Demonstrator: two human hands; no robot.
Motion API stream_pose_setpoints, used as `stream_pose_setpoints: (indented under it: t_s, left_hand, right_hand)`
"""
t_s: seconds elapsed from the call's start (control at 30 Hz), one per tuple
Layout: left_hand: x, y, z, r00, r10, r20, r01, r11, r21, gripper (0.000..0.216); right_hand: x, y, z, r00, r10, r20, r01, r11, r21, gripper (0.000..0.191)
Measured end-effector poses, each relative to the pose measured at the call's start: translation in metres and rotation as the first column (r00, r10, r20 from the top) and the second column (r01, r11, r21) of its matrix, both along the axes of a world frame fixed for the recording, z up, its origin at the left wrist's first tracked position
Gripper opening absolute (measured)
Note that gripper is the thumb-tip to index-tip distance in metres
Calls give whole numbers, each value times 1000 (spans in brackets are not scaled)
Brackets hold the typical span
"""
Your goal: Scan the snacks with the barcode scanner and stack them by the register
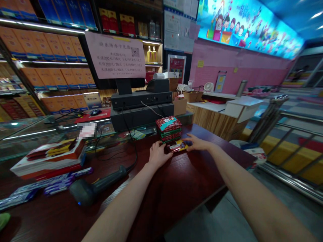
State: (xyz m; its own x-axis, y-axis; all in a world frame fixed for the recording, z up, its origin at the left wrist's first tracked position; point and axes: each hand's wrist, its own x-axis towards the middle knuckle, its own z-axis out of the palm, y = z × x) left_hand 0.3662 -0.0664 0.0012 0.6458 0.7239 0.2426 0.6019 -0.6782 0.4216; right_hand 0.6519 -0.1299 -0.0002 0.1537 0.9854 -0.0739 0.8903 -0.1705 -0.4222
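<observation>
On the dark wooden counter lies a small flat packet with yellow and red print. My left hand rests beside its left end, fingers curled down onto the counter and touching the packet's edge. My right hand lies flat at the packet's right end, fingers stretched towards it. Just behind the packet stands a stack of red and green packets.
A cash register with a pink sign stands behind the stack. A barcode scanner lies at the left, its cable running back. Boxes and blue wrapped bars sit far left. Shelves of cartons fill the background; a metal railing stands at the right.
</observation>
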Motion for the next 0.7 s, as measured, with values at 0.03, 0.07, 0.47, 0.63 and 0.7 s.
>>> stream_pose_setpoints:
  t_s: [0.03, 0.07, 0.47, 0.63, 0.7]
  left_hand:
    - [1, 0, 0, 1000, 4, 1, -4, 1000, -5, 62]
    - [1, 0, 0, 1000, 7, 2, -7, 1000, -8, 62]
    - [4, 1, -2, 1000, 28, -1, -28, 999, -28, 62]
    - [4, 1, -2, 999, 46, -9, -46, 998, -36, 60]
    - [4, 1, -2, 999, 48, -6, -48, 998, -35, 60]
  right_hand:
    - [-1, -1, 1, 1000, -12, -6, 12, 1000, -11, 82]
    - [-3, -1, 2, 1000, -21, -11, 21, 1000, -17, 83]
    - [-7, 4, 4, 1000, -14, 0, 14, 999, -46, 84]
    - [-9, 5, 4, 1000, -22, 0, 22, 996, -87, 89]
    - [-8, 5, 3, 1000, -25, -8, 24, 996, -85, 89]
